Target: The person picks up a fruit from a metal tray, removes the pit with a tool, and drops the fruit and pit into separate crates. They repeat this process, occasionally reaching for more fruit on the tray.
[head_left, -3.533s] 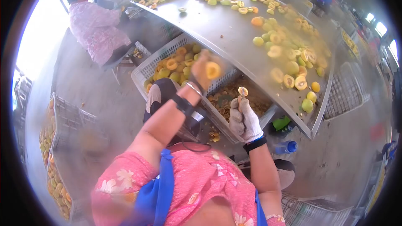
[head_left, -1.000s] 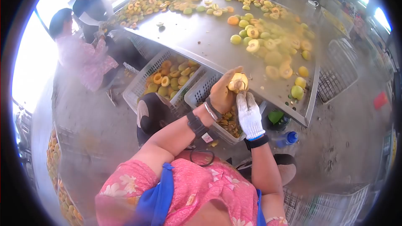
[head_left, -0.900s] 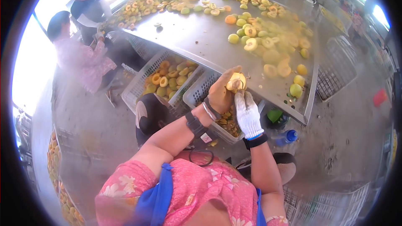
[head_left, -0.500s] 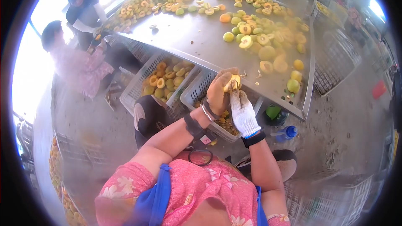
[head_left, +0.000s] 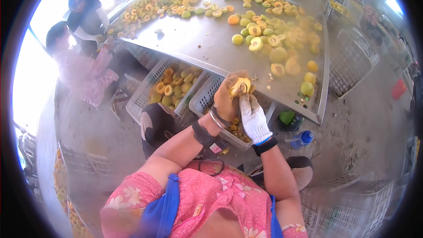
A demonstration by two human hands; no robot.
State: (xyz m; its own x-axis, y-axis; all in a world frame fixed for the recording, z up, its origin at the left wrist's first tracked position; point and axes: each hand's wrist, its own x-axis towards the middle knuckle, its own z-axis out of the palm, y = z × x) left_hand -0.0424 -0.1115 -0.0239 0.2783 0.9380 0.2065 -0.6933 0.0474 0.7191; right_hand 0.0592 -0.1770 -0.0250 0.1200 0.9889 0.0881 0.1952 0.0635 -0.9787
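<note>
My left hand point(head_left: 225, 98), in a tan, stained glove, is wrapped around a pale yellow peach point(head_left: 240, 86) just off the near edge of the metal table point(head_left: 189, 39). Its cut face is turned up toward me. My right hand point(head_left: 253, 117), in a white knit glove with dirty fingertips, is closed and pressed against the fruit. A small dark curved loop shows at those fingertips, too small to make out. Below both hands sits a grey crate point(head_left: 203, 98) with yellow scraps in it, partly hidden by my wrists.
Whole and halved peaches point(head_left: 255, 44) lie across the table. A crate of halves point(head_left: 169, 86) stands left of my hands. A blue-capped bottle point(head_left: 302, 139) is on the floor at right, near a black crate point(head_left: 352, 64). Two people point(head_left: 83, 61) sit at the left.
The peach has turned in my left hand, showing more of its cut face. Both hands have shifted slightly left. At the left, a co-worker's hands have moved.
</note>
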